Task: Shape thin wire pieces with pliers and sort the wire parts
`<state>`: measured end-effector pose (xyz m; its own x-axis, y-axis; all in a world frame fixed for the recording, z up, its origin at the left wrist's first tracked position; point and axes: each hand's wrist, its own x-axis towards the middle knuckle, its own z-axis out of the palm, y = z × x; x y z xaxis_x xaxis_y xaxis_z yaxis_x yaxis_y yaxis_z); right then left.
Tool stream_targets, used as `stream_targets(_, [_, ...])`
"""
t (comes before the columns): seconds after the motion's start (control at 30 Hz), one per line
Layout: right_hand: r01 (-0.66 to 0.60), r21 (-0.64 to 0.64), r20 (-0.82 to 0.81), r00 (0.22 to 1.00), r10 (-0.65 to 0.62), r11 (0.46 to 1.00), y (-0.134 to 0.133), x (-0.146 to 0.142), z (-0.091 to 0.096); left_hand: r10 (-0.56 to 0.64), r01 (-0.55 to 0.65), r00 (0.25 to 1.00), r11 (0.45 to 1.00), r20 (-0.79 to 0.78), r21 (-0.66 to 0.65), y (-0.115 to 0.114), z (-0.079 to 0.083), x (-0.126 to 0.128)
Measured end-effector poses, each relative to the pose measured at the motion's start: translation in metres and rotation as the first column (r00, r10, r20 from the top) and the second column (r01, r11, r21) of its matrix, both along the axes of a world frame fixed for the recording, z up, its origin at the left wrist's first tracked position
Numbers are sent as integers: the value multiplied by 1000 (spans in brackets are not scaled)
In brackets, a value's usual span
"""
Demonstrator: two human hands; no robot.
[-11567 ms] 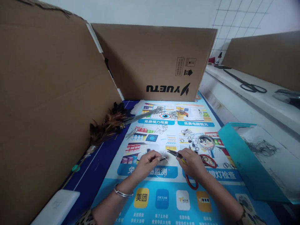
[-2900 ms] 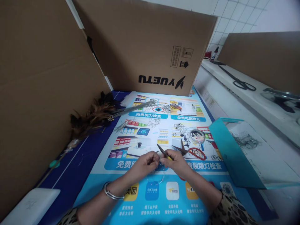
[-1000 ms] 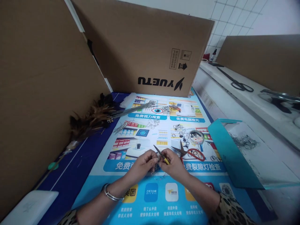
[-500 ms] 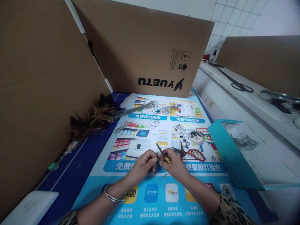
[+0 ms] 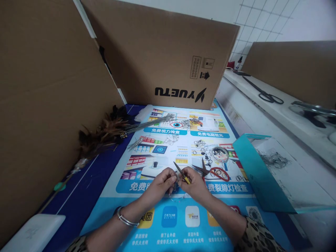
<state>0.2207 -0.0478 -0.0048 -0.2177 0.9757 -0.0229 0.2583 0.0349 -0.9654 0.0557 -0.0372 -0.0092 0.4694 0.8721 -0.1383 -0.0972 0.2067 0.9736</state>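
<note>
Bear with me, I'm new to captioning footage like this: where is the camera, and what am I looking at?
There is no machine here, just a person's two bare hands. Every picture comes from one camera worn on their head, looking forward and down. The right hand holds pliers with yellow on the handle; the left hand, close beside it, pinches what looks like thin wire. A printed sheet is spread underneath. Open red-handled scissors lie to the right, and farther right is a blue-green box holding tangled wire. Feathers lie to the left.
</note>
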Motion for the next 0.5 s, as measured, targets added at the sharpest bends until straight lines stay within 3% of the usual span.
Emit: stream_targets(0.5, [-19,-20,-9,1000,19,1000,2,-1,1,87,-87,996,996,-19,0,-5,-1,5])
